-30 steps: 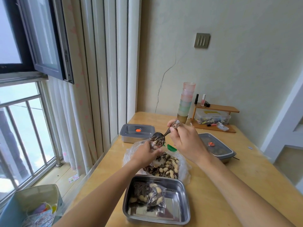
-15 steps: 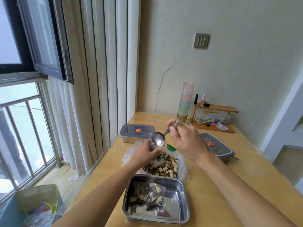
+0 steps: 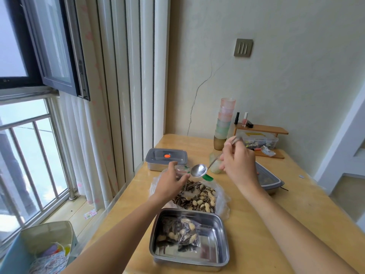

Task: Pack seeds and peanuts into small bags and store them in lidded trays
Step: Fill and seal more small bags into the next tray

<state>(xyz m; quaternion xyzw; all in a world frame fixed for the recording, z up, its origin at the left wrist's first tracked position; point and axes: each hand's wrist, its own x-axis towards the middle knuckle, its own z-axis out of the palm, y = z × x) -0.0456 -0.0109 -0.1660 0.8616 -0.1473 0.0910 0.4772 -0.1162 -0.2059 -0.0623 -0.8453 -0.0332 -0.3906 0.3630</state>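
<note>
Spillage is the main risk. The left hand [image 3: 169, 184] grips a small clear zip bag [image 3: 180, 169] near its mouth, above the large clear plastic bag of striped sunflower seeds and pale peanuts [image 3: 197, 196]. The right hand [image 3: 239, 165] pinches the handle of a shiny metal spoon [image 3: 198, 170], whose bowl looks empty beside that mouth. A heaped scoop tipped off-centre would probably scatter over the wooden table [image 3: 256, 224], and a soft mouth folding shut would bounce seeds away. Two filled packets [image 3: 183, 232] lie in the open stainless steel tray [image 3: 214, 246]. Overfilling this one might stop its zip from sealing.
</note>
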